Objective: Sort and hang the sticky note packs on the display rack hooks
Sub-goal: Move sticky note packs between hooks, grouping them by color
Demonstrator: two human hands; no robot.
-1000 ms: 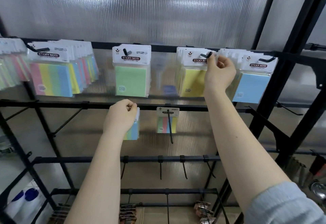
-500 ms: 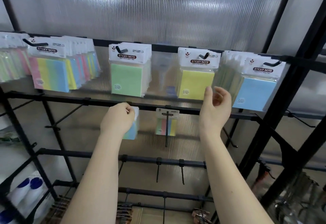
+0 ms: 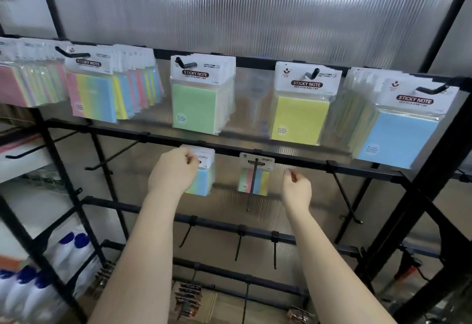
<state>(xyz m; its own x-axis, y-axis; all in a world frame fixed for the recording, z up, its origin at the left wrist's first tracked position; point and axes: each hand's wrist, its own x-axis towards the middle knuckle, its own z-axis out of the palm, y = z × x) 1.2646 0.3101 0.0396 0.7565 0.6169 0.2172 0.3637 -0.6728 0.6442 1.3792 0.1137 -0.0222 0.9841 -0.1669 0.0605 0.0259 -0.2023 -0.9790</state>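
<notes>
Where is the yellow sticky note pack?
The yellow pack hangs on the top row, right of centre, between the green pack and the blue pack.

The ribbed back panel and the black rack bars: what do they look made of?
Translucent ribbed back panel: probably fluted polycarbonate or similar plastic; light glows through its vertical ribs, glossy sheen. Black rack bars: likely painted metal; thin, straight, square-edged, matt dark coating. Neither is certain from sight.

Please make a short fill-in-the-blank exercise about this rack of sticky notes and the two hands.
1. The left hand holds a pack of ____ notes.
2. The right hand holds ____.
3. Between the green packs and the blue packs hang the ____ packs.
4. The small striped pack hangs on the ____ bar.

Missing words: sticky; nothing; yellow; second
</notes>
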